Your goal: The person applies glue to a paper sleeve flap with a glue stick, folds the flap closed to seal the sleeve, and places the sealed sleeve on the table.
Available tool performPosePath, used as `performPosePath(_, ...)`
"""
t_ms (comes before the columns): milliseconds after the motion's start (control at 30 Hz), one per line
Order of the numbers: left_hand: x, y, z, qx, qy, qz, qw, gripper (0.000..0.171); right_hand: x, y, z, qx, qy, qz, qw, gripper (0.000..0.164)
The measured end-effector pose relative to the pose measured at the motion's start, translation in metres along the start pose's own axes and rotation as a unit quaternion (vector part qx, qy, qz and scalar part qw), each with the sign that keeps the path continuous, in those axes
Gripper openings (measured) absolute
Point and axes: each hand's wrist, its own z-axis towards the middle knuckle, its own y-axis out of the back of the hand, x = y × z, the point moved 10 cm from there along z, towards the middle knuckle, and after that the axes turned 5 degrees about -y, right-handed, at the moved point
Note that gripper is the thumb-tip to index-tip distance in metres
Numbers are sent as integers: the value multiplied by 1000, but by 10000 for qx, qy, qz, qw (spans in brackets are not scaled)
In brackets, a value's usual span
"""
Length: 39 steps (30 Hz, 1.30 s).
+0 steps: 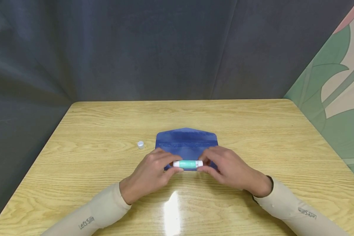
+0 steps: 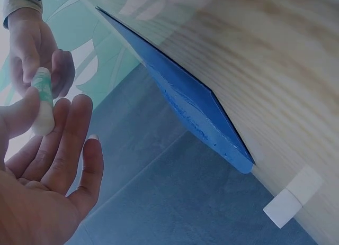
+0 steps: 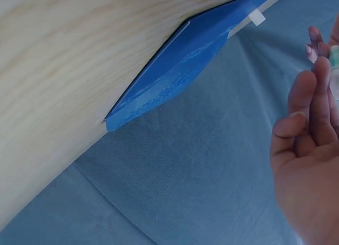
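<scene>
A small white glue stick (image 1: 187, 164) with a teal label lies level between both hands, held above a blue envelope (image 1: 184, 150). My left hand (image 1: 153, 168) pinches its left end between thumb and fingers. At the other end, the thumb and fingers of my right hand (image 1: 231, 168) grip it. The envelope lies flat with its pointed flap open away from me. Shiny, uneven streaks mark the flap (image 2: 183, 107) in the left wrist view. To the left of the envelope stands a small white cap (image 1: 140, 144), apart from both hands.
The wooden table (image 1: 253, 131) reaches back to a dark curtain (image 1: 153, 49), which also hangs along the left side. On the right stands a panel with a leaf pattern (image 1: 342, 131). A bright reflection shines on the tabletop near me.
</scene>
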Motion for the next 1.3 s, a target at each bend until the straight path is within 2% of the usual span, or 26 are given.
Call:
performPosePath(233, -2, 0, 0, 21, -11, 42, 10000, 18, 2, 6, -1, -301, 195, 88, 9993, 25)
performPosePath(433, -1, 0, 0, 18, -5, 99, 9999, 18, 3, 7, -1, -425, 286, 107, 9986, 25)
performPosePath(700, 0, 3, 0, -80, 30, 77, 9999, 20, -2, 4, 1, -109, -228, 27, 9997, 19)
performPosePath(867, 0, 3, 0, -136, -30, 125, 9998, 19, -5, -1, 0, 153, -399, 54, 9991, 3)
performPosePath(1067, -2, 4, 0, -206, -162, 188, 9995, 20, -4, -8, 1, 426, -425, 228, 9979, 24)
performPosePath(1300, -3, 5, 0, -257, -246, 246, 9991, 21, -5, -10, 1, 544, -492, 433, 9964, 32)
